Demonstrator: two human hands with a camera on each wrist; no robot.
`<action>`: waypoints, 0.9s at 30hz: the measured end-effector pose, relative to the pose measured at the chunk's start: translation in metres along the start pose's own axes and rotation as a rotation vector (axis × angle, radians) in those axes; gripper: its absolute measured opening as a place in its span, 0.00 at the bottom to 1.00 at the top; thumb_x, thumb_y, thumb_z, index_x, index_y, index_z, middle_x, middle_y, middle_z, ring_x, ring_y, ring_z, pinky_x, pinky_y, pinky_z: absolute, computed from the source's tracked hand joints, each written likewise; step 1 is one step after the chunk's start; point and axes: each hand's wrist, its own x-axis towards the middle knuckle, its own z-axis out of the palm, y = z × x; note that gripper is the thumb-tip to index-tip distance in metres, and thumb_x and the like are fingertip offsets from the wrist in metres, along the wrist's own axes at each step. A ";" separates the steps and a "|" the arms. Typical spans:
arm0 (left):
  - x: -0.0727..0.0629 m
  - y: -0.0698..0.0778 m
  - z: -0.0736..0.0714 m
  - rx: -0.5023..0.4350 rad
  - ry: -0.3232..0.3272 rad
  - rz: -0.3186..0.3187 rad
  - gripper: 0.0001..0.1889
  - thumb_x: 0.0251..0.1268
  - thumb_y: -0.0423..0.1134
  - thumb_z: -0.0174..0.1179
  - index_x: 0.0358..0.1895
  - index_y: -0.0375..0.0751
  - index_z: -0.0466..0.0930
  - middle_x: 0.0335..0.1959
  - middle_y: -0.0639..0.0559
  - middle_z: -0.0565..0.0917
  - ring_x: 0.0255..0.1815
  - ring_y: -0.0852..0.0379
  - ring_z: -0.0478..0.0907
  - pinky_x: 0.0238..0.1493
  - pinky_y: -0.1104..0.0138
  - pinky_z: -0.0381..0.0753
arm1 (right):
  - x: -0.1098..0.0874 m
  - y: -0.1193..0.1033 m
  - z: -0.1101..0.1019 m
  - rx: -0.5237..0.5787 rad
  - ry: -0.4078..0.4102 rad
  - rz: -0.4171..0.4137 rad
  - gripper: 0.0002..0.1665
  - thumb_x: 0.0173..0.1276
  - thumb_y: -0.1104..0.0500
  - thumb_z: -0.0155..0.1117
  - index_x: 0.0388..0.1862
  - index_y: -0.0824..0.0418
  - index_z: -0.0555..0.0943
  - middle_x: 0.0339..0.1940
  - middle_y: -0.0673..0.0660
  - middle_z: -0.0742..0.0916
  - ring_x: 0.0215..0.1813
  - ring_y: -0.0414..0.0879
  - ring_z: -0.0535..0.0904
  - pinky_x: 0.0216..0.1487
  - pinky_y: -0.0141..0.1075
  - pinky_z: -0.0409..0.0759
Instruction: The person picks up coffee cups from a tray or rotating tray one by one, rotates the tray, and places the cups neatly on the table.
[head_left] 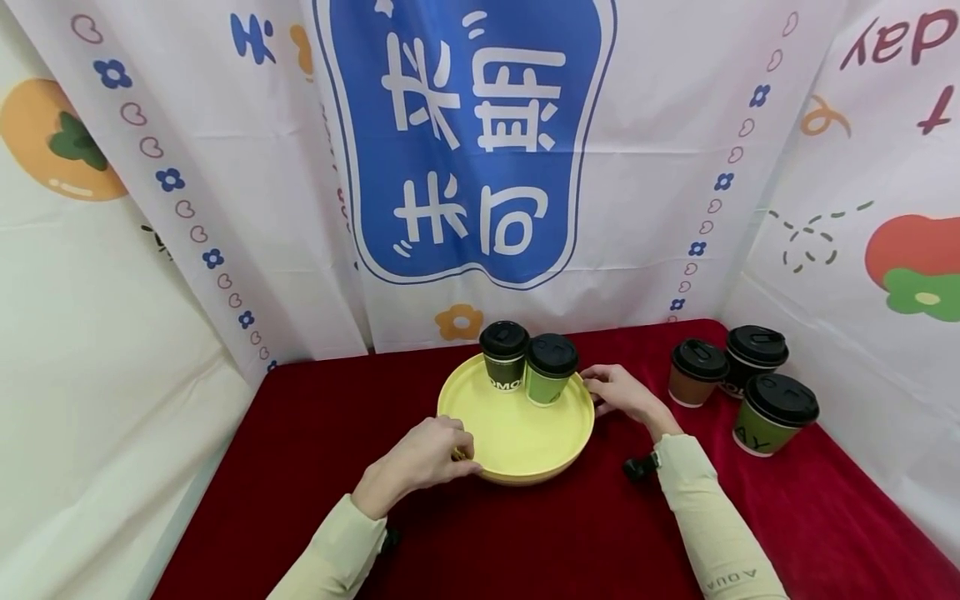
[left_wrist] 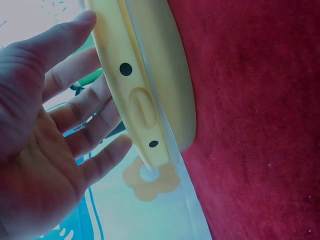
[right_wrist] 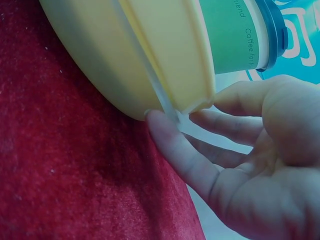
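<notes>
A round yellow tray point(head_left: 517, 433) with a raised rim and a deeper base is on the red cloth, between my two hands. My left hand point(head_left: 429, 454) holds the rim at the front left, thumb and loosely curled fingers about its edge; two black dots and an oval bump mark that side in the left wrist view. At the right my right hand point(head_left: 624, 393) grips the edge, one digit low by the base and others at the rim. Near the tray's back stand a dark paper coffee cup point(head_left: 504, 367) and a green paper cup point(head_left: 546, 385), both with black lids.
Three more lidded paper cups, a brown one point(head_left: 688, 387), a black one point(head_left: 738, 371) and a larger green one point(head_left: 763, 429), cluster at the cloth's right edge. Printed curtains point(head_left: 637, 208) close off the back and sides of the red-covered table point(head_left: 330, 467).
</notes>
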 end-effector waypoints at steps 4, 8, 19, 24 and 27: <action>0.000 0.000 0.000 -0.008 -0.008 -0.012 0.10 0.58 0.53 0.69 0.25 0.55 0.84 0.27 0.60 0.79 0.28 0.67 0.71 0.29 0.75 0.71 | 0.002 0.004 0.001 -0.010 0.010 0.012 0.22 0.76 0.60 0.51 0.64 0.70 0.73 0.50 0.68 0.83 0.42 0.48 0.84 0.40 0.44 0.87; 0.000 -0.003 0.000 -0.030 -0.014 -0.024 0.10 0.59 0.53 0.69 0.25 0.56 0.84 0.26 0.62 0.78 0.27 0.68 0.71 0.29 0.76 0.71 | 0.003 0.003 0.001 -0.009 0.016 0.015 0.22 0.76 0.60 0.51 0.63 0.70 0.73 0.49 0.67 0.84 0.41 0.48 0.84 0.40 0.44 0.87; -0.001 -0.024 -0.001 -0.110 -0.041 -0.057 0.09 0.58 0.52 0.69 0.25 0.56 0.82 0.29 0.63 0.76 0.34 0.64 0.73 0.37 0.72 0.74 | 0.000 -0.001 0.002 0.031 -0.003 0.005 0.23 0.77 0.61 0.50 0.65 0.73 0.70 0.54 0.72 0.81 0.43 0.51 0.85 0.40 0.46 0.87; 0.000 -0.029 -0.004 -0.147 -0.062 -0.076 0.08 0.58 0.52 0.69 0.27 0.56 0.83 0.31 0.65 0.77 0.36 0.63 0.74 0.40 0.70 0.75 | 0.000 0.000 0.002 0.038 -0.004 -0.004 0.22 0.77 0.61 0.50 0.63 0.73 0.71 0.53 0.71 0.81 0.42 0.50 0.85 0.39 0.46 0.87; 0.000 -0.028 -0.006 -0.161 -0.081 -0.096 0.06 0.60 0.50 0.68 0.30 0.55 0.85 0.32 0.64 0.79 0.36 0.62 0.75 0.41 0.70 0.76 | 0.000 0.000 0.001 0.035 -0.004 -0.007 0.22 0.77 0.60 0.50 0.63 0.73 0.72 0.53 0.71 0.82 0.43 0.50 0.84 0.40 0.46 0.87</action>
